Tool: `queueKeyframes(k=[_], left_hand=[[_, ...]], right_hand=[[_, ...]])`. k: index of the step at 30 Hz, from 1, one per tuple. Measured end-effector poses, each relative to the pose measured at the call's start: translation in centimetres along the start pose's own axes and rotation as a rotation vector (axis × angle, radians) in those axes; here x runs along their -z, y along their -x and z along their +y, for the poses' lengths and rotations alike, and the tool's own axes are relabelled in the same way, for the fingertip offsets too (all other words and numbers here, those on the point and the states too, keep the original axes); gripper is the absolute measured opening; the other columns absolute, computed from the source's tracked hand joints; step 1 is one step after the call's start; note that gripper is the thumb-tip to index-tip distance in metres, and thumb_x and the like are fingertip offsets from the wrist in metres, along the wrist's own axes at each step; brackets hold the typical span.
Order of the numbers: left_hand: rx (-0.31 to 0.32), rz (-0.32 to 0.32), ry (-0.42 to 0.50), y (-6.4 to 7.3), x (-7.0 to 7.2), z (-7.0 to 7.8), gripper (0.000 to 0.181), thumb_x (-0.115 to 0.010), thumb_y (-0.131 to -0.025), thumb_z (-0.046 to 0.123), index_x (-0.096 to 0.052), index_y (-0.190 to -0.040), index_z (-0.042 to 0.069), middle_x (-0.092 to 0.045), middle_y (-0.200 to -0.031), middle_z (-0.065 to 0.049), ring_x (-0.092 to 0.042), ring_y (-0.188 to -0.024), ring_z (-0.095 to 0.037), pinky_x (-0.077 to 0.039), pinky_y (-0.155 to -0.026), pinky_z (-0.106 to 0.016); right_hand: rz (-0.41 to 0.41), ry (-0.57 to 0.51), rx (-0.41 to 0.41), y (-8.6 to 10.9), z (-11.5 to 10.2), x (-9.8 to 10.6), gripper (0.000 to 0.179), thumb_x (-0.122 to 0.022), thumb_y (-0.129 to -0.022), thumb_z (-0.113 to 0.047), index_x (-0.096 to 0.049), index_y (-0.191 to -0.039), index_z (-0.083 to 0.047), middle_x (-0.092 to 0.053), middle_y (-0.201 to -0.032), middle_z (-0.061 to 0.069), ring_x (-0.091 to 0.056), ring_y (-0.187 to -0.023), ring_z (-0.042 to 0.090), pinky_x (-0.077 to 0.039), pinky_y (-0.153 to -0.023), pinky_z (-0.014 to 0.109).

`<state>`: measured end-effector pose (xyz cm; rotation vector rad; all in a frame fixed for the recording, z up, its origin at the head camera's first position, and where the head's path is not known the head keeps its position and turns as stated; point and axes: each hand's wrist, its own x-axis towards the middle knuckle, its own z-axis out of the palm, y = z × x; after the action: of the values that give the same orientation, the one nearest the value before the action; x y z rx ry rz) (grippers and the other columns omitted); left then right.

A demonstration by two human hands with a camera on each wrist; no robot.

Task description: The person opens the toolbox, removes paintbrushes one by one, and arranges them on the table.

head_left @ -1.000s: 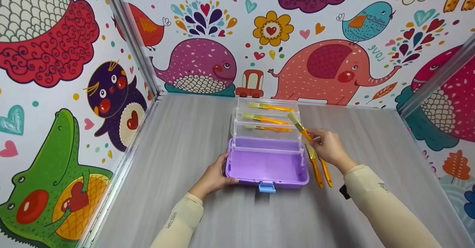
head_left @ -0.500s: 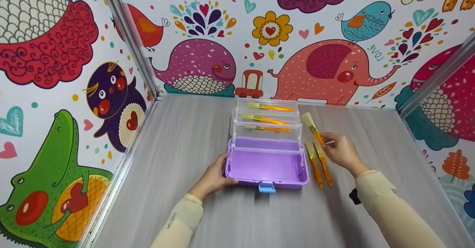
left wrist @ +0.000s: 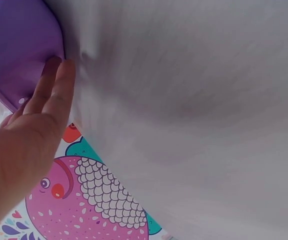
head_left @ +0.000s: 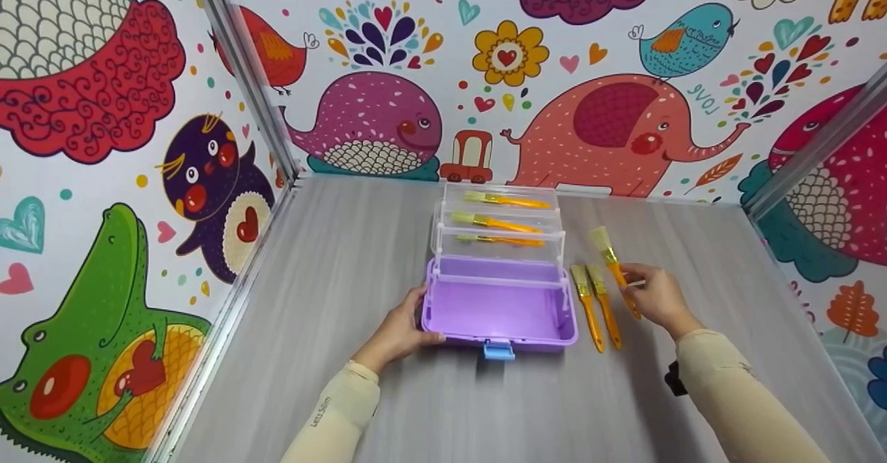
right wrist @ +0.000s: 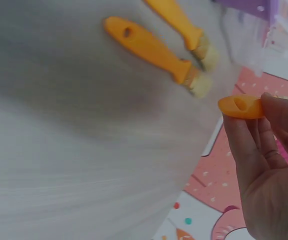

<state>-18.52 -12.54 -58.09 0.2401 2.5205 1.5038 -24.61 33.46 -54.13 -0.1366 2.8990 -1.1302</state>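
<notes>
My left hand (head_left: pixel 400 328) holds the front left corner of a purple toolbox (head_left: pixel 569 331), its thumb at the front rim and its fingers along the side wall. In the left wrist view those fingers (left wrist: pixel 59 90) lie nearly straight against the purple wall. My right hand (head_left: pixel 655 295) pinches a paintbrush (head_left: pixel 605 248) by its orange handle, bristles pointing away, to the right of the box. Between them two more paintbrushes (head_left: pixel 589 310) (head_left: pixel 607 310) lie side by side on the table. From the right wrist, only the held brush's handle end (right wrist: pixel 236 107) shows clearly.
Raised clear trays (head_left: pixel 443 241) at the back of the box hold a top brush (head_left: pixel 523 202), a middle brush (head_left: pixel 509 226) and a lower brush (head_left: pixel 513 240). A blue latch (head_left: pixel 498 350) hangs at the front. Patterned walls (head_left: pixel 388 120) border the grey table (head_left: pixel 332 241).
My right hand has moved right and toward me with the paintbrush, from beside the trays to past the two lying brushes. My left hand and the box have stayed put.
</notes>
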Motion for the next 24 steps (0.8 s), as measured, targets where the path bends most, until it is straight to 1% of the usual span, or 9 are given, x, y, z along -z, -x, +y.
queueKeyframes(k=[4, 8, 11, 13, 17, 20, 24], left_hand=[[-0.011, 0.004, -0.001, 0.0, 0.0, 0.0, 0.099, -0.090, -0.071, 0.012, -0.034, -0.151, 0.003, -0.047, -0.147, -0.023, -0.042, -0.135, -0.039, -0.026, -0.114, -0.054], [-0.019, 0.002, -0.003, 0.0, 0.0, -0.1, 0.099, -0.090, -0.070, 0.013, -0.033, -0.151, 0.003, -0.047, -0.147, -0.021, -0.042, -0.135, -0.038, -0.028, -0.114, -0.053], [-0.021, 0.000, -0.006, -0.1, 0.0, -0.1, 0.100, -0.091, -0.071, 0.014, -0.033, -0.151, 0.003, -0.047, -0.147, -0.021, -0.042, -0.135, -0.037, -0.029, -0.113, -0.052], [-0.022, 0.000, -0.005, -0.1, 0.0, -0.1, 0.100, -0.091, -0.071, 0.014, -0.032, -0.151, 0.002, -0.048, -0.147, -0.021, -0.043, -0.135, -0.037, -0.029, -0.113, -0.052], [-0.029, 0.005, 0.001, -0.1, -0.1, -0.1, 0.101, -0.090, -0.070, 0.012, -0.032, -0.152, 0.002, -0.048, -0.146, -0.022, -0.043, -0.134, -0.037, -0.028, -0.114, -0.051], [-0.038, 0.009, -0.001, 0.0, -0.1, -0.2, 0.101, -0.090, -0.070, 0.011, -0.032, -0.152, 0.001, -0.048, -0.145, -0.023, -0.043, -0.134, -0.038, -0.028, -0.114, -0.052], [-0.030, 0.006, -0.007, 0.0, -0.1, -0.2, 0.100, -0.090, -0.071, 0.011, -0.032, -0.152, 0.002, -0.048, -0.146, -0.023, -0.043, -0.135, -0.038, -0.027, -0.114, -0.052]], right_hand=[[-0.019, 0.019, -0.041, 0.4, 1.0, -0.2, 0.043, -0.060, -0.090, 0.004, -0.056, -0.133, 0.011, -0.065, -0.111, 0.030, -0.065, -0.099, 0.045, -0.059, -0.071, 0.043], [-0.034, 0.052, -0.074, 0.7, 1.9, -0.5, 0.044, -0.060, -0.087, 0.003, -0.058, -0.130, 0.010, -0.066, -0.110, 0.029, -0.066, -0.097, 0.042, -0.058, -0.068, 0.039], [-0.048, 0.076, -0.109, 0.9, 2.5, -0.7, 0.044, -0.060, -0.084, 0.003, -0.060, -0.127, 0.011, -0.067, -0.108, 0.029, -0.065, -0.094, 0.039, -0.058, -0.066, 0.038], [-0.064, 0.088, -0.135, 1.0, 2.7, -0.9, 0.043, -0.060, -0.083, 0.004, -0.061, -0.125, 0.012, -0.066, -0.107, 0.030, -0.065, -0.093, 0.039, -0.058, -0.066, 0.040], [-0.104, 0.100, -0.199, 1.2, 3.0, -1.1, 0.042, -0.061, -0.085, 0.002, -0.060, -0.126, 0.012, -0.065, -0.110, 0.031, -0.063, -0.094, 0.039, -0.058, -0.069, 0.040], [-0.123, 0.092, -0.256, 1.2, 3.1, -1.3, 0.043, -0.061, -0.085, 0.001, -0.059, -0.128, 0.011, -0.063, -0.114, 0.032, -0.062, -0.093, 0.036, -0.057, -0.067, 0.037], [-0.139, 0.079, -0.293, 1.3, 3.2, -1.5, 0.046, -0.063, -0.085, 0.001, -0.058, -0.129, 0.011, -0.062, -0.116, 0.033, -0.063, -0.090, 0.033, -0.056, -0.062, 0.034]])
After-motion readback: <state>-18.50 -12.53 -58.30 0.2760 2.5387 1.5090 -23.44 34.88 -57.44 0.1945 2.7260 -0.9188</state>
